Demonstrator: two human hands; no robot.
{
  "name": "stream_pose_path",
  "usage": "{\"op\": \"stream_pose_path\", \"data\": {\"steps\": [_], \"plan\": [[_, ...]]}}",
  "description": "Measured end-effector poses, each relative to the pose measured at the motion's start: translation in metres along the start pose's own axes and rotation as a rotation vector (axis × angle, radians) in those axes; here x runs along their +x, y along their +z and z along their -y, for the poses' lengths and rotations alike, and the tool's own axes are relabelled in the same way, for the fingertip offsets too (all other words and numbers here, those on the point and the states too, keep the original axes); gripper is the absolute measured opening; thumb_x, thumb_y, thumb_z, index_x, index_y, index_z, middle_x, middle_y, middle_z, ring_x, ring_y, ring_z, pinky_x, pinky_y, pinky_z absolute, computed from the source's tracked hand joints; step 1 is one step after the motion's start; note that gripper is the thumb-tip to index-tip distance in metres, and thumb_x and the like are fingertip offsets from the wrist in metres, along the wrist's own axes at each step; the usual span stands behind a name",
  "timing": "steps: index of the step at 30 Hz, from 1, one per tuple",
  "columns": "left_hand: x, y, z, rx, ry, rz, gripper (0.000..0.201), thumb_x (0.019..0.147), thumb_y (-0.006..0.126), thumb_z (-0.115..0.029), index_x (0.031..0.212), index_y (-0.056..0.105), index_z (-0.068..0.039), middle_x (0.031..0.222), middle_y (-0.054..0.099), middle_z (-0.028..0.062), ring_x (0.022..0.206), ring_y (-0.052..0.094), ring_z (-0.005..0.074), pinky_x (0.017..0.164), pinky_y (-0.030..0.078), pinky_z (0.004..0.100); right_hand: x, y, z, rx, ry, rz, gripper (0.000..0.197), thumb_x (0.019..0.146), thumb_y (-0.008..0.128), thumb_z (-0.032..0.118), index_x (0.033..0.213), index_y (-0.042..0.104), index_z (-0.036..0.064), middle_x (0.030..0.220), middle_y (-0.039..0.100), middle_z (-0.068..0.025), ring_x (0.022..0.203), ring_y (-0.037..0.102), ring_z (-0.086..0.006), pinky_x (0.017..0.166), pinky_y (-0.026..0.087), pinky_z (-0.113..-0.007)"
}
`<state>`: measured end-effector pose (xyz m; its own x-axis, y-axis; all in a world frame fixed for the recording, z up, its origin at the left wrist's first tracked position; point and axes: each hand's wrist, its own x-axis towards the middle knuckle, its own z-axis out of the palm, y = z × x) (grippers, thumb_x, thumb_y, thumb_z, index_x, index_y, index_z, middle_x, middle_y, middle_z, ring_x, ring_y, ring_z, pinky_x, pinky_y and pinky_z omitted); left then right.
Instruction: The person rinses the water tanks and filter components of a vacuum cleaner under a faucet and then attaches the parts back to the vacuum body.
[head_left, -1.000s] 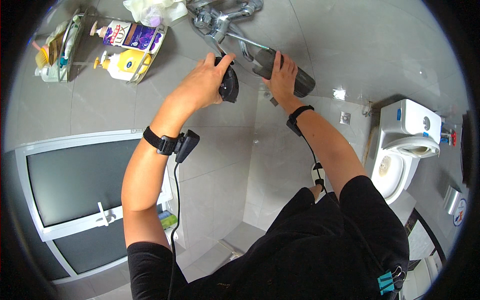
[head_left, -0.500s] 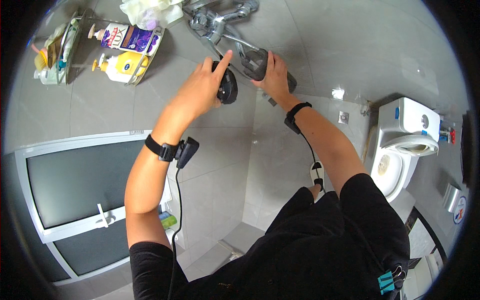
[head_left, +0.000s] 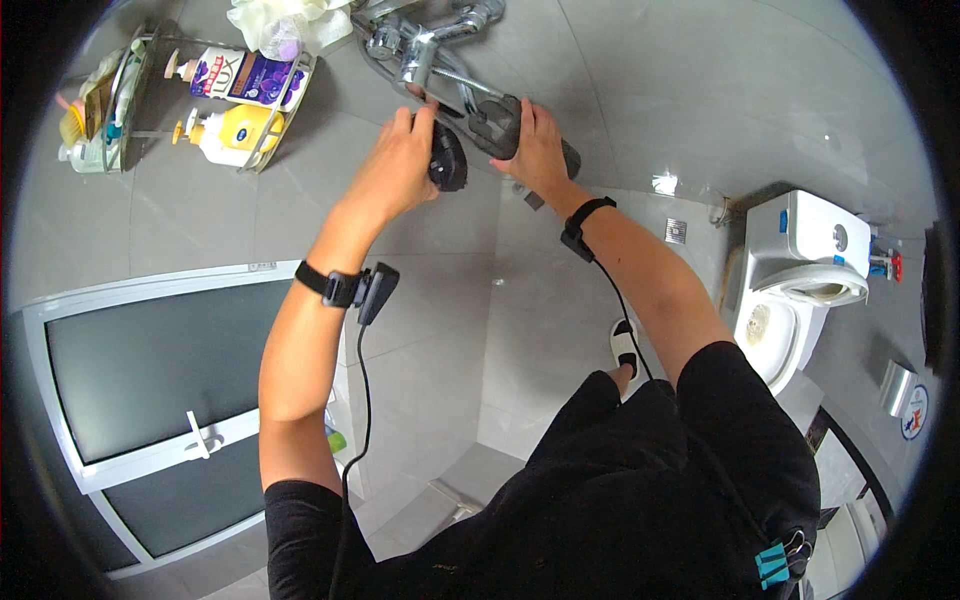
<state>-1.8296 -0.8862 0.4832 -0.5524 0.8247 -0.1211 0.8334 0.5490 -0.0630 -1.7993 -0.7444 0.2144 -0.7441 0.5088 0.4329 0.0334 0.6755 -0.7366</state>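
Two hands work at a wall tap in a tiled bathroom.
A wire rack with bottles hangs at far left; the left hand grips a round black knob below the chrome tap; the right hand clasps a dark shower handle beside it; a toilet stands at right.

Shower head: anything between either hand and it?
Nothing visible. The left hand already grips the dark round shower head, and the right hand lies on its dark handle below the chrome tap.
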Motion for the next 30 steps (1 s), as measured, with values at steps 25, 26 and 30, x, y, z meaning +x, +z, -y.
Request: {"op": "stream_pose_path", "data": {"steps": [25, 26, 30], "plan": [[-0.194, 0.308, -0.056, -0.451, -0.517, -0.246, 0.1, 0.06, 0.089, -0.002, 0.146, 0.035, 0.001, 0.131, 0.048, 0.0248, 0.123, 0.049, 0.0446, 0.107, 0.044, 0.0487, -0.262, -0.306, -0.19, -0.138, 0.258, -0.057, 0.127, 0.054, 0.101, 0.03, 0.151, 0.027, -0.0019, 0.143, 0.042, -0.0268, 0.131, 0.046, -0.0437, 0.111, 0.043, -0.05], [-0.194, 0.319, -0.069, -0.477, -0.493, -0.222, 0.1, 0.06, 0.089, -0.002, 0.146, 0.035, 0.001, 0.131, 0.048, 0.0248, 0.123, 0.049, 0.0446, 0.107, 0.044, 0.0487, -0.284, -0.329, -0.198, -0.164, 0.251, -0.045, 0.129, 0.054, 0.101, 0.03, 0.153, 0.025, -0.0025, 0.143, 0.042, -0.0279, 0.133, 0.045, -0.0442, 0.111, 0.042, -0.05], [-0.197, 0.358, -0.118, -0.486, -0.642, -0.212, 0.099, 0.064, 0.089, -0.003, 0.146, 0.035, 0.002, 0.135, 0.046, 0.0242, 0.126, 0.048, 0.0433, 0.108, 0.042, 0.0495, -0.364, -0.402, -0.215, -0.258, 0.354, -0.035, 0.131, 0.054, 0.101, 0.03, 0.153, 0.024, -0.0049, 0.142, 0.043, -0.0281, 0.131, 0.046, -0.0444, 0.11, 0.042, -0.05]]}}
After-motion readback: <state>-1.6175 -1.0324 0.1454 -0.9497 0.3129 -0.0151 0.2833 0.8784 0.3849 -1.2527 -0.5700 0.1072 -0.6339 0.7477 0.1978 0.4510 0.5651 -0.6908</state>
